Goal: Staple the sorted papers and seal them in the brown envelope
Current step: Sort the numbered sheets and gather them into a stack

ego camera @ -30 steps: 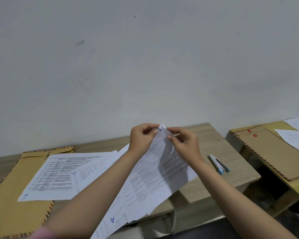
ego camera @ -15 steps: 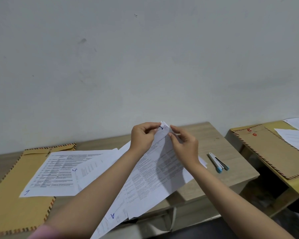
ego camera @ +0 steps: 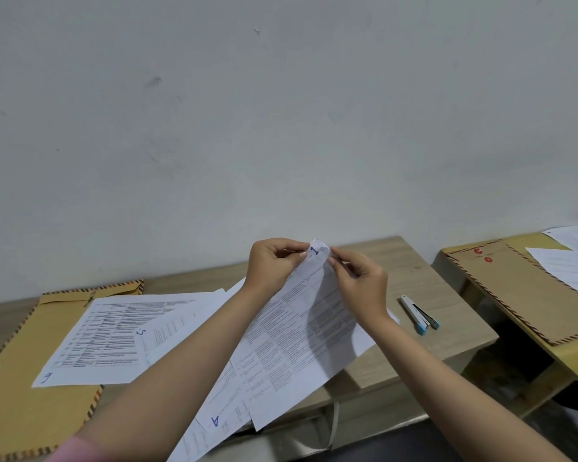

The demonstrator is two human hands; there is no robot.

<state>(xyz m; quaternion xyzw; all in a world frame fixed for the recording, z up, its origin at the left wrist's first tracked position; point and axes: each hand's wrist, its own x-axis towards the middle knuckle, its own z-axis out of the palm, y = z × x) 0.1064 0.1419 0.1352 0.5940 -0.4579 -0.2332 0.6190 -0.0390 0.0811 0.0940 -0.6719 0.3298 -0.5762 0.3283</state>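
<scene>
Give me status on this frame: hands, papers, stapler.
Left hand and right hand both pinching top corner of paper stack. Stapler idle on desk, right of stack. Nothing blocking it.

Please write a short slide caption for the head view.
Both hands, left and right, pinch the stapled papers' top corner; stapler lies beside them.

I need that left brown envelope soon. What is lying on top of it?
On the left brown envelope lies a printed sheet marked 6, overlapped by a sheet marked 5. Anything beneath those sheets, or inside the envelope, is covered.
</scene>
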